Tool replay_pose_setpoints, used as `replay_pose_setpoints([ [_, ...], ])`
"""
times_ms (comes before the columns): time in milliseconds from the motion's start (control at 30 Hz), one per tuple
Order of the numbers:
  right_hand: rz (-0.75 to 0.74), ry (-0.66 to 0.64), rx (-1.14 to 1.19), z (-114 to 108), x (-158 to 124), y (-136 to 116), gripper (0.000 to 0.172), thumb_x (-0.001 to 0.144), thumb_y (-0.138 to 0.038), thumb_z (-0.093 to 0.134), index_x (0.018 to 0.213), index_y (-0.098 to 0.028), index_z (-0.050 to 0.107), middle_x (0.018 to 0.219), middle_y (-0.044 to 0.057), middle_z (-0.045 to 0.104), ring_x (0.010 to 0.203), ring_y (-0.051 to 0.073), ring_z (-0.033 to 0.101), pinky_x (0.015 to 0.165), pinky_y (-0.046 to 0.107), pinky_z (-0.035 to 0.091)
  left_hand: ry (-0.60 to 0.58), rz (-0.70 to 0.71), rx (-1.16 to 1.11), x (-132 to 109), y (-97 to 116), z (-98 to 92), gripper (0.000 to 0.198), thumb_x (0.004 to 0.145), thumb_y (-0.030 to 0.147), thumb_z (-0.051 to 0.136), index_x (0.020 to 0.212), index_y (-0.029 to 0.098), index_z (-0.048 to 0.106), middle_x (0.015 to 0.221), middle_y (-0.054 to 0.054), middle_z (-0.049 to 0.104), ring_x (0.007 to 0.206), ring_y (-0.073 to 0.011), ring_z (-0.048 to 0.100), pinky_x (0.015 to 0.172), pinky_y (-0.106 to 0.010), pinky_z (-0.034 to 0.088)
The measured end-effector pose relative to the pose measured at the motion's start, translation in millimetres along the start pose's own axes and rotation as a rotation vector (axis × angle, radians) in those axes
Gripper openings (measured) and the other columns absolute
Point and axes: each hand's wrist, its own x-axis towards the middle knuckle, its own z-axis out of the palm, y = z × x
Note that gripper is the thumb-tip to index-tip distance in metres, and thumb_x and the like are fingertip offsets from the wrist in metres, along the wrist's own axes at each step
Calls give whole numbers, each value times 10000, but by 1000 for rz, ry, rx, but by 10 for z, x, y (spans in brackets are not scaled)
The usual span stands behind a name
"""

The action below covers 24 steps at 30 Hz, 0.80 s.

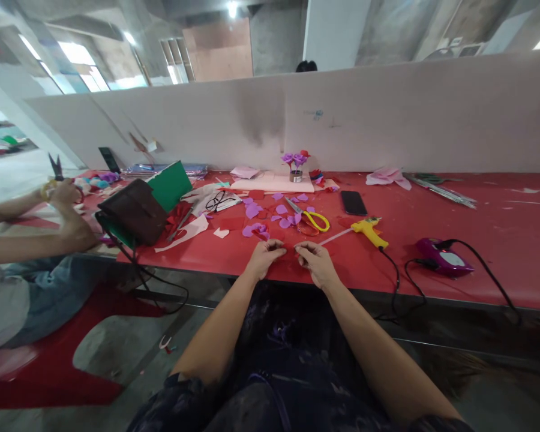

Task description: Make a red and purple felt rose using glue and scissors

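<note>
My left hand (266,257) is at the table's front edge, thumb and fingers pinched together. Facing it, a short gap away, my right hand (315,260) is pinched too. Something red seems to lie between the fingertips, but it blends into the red table and I cannot make it out. Just beyond the hands are purple petals (252,210), a purple and red petal cluster (256,230) and yellow-handled scissors (312,218). A yellow glue gun (369,231) with a pale glue stick in its back rests to the right of my right hand.
A black phone (353,203) and a purple power box (444,258) with cords are on the right. Purple flowers in a small pot (296,175) stand at the back. Left are glasses (220,201), a brown case (132,211) and a co-worker's hand (63,193) holding scissors.
</note>
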Motion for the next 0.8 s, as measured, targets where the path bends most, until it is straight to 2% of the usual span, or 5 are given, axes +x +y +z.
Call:
replay_pose_setpoints([
  [200, -27, 0, -38, 39, 104, 33, 244, 579, -382, 766, 672, -186, 654, 460, -63, 517, 412, 78, 413, 432, 225, 303, 15, 16, -28, 101, 26, 23, 207, 567, 243, 758, 719, 146, 656, 535, 62, 510, 454, -50, 371, 469, -215, 231],
  [333, -26, 8, -37, 56, 135, 31, 268, 618, -432, 737, 683, -202, 617, 472, -63, 510, 408, 84, 428, 421, 222, 316, 36, 41, -38, 111, 21, 40, 227, 557, 245, 787, 711, 146, 652, 530, 66, 507, 457, -46, 362, 474, -215, 234],
  [567, -61, -35, -73, 55, 71, 51, 311, 595, -429, 779, 756, -204, 637, 577, -57, 569, 438, 83, 466, 448, 232, 355, 90, 113, -35, 80, -11, 20, 289, 570, 333, 825, 740, 142, 691, 586, 42, 561, 528, -65, 409, 530, -224, 306],
  [700, -71, -51, -114, 58, 66, 65, 256, 648, -425, 748, 683, -194, 644, 478, -55, 535, 427, 89, 455, 455, 234, 343, 93, 138, -38, 101, -31, 2, 334, 585, 320, 820, 857, 157, 716, 662, 27, 609, 545, -68, 418, 531, -221, 303],
  [800, -53, -51, -117, 62, 65, 56, 269, 666, -455, 719, 703, -199, 643, 443, -55, 523, 398, 91, 432, 418, 230, 309, 66, 147, -33, 108, -30, -8, 387, 620, 330, 799, 956, 160, 710, 637, 35, 575, 510, -63, 379, 498, -221, 255],
])
